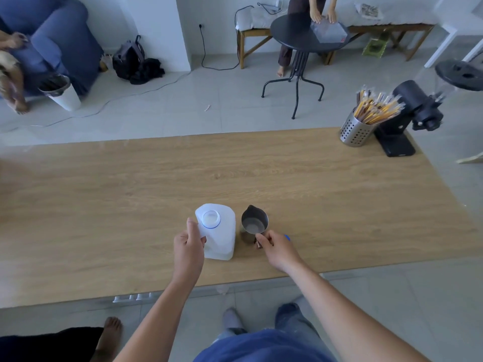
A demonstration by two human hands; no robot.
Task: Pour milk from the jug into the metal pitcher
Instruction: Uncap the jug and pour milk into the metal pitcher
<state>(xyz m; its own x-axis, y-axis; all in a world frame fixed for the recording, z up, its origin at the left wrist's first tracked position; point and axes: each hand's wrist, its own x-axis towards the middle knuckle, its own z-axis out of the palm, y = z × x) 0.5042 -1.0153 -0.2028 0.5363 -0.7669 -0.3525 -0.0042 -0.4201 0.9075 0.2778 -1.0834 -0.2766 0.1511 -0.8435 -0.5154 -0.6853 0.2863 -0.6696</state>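
A white plastic milk jug (222,231) stands upright near the front edge of the wooden table (235,173), its mouth uncapped with a blue ring around it. My left hand (188,246) grips the jug's handle on its left side. Just to the right stands the metal pitcher (254,222), upright, spout pointing away, with a little pale liquid at its bottom. My right hand (277,248) pinches the pitcher's handle. A blue cap (287,237) peeks out behind my right hand on the table.
At the far right corner stand a perforated metal holder (355,131) full of sticks and a black grinder (407,118). Beyond the table are a round black side table (300,37), another person, a blue sofa (57,35) and a bin (61,92).
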